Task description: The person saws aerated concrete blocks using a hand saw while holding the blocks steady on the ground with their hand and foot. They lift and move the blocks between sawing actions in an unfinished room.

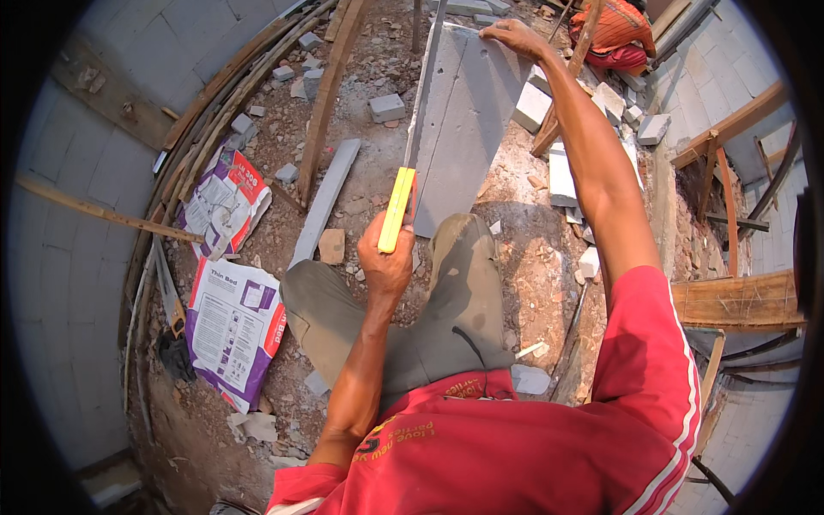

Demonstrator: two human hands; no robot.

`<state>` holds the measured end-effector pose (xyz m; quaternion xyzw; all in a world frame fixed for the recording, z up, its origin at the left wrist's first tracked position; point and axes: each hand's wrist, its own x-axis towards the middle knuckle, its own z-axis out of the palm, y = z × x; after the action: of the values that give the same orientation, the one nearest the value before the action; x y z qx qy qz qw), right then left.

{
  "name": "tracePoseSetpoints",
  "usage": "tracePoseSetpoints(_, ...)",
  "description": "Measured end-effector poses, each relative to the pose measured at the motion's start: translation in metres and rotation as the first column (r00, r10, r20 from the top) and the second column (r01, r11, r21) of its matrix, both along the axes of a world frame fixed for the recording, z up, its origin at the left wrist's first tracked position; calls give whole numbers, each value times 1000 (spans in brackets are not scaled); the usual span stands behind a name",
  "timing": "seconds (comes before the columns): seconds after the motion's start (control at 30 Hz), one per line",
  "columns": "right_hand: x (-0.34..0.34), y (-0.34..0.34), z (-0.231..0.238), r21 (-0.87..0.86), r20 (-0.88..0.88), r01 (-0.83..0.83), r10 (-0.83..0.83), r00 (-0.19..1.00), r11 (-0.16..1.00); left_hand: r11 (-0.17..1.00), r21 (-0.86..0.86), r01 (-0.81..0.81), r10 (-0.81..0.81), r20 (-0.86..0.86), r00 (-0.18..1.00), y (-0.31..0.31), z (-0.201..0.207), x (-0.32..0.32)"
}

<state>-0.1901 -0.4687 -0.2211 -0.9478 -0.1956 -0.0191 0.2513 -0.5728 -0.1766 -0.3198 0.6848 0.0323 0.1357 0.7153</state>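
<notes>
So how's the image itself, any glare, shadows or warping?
Head view: strong sun leaves the white block near the grey slab almost washed out; a dark shadow crosses the ground right of the slab. Head view: the left wall curves toward a black fisheye rim. Head view: the yellow handle looks reasonably sharp.

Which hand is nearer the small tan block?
Left. The left hand, on the yellow handle, is right of the tan block; the right hand is farther, at the far end of the grey slab.
</notes>
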Motion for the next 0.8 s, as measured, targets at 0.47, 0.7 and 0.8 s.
tracePoseSetpoints(0.47,19,-20,-8,-125,305,-60,96,948,990,979,201,19,-8,-57,998,8,-13,-22)
tracePoseSetpoints(0.7,8,-22,-5,-159,230,76,-38,972,984,963,268,18,2,-74,997,7,-15,-21)
tracePoseSetpoints(0.8,-5,-14,-4,-187,236,126,-80,968,974,960,280,20,-14,-26,1000,8,-23,-20)
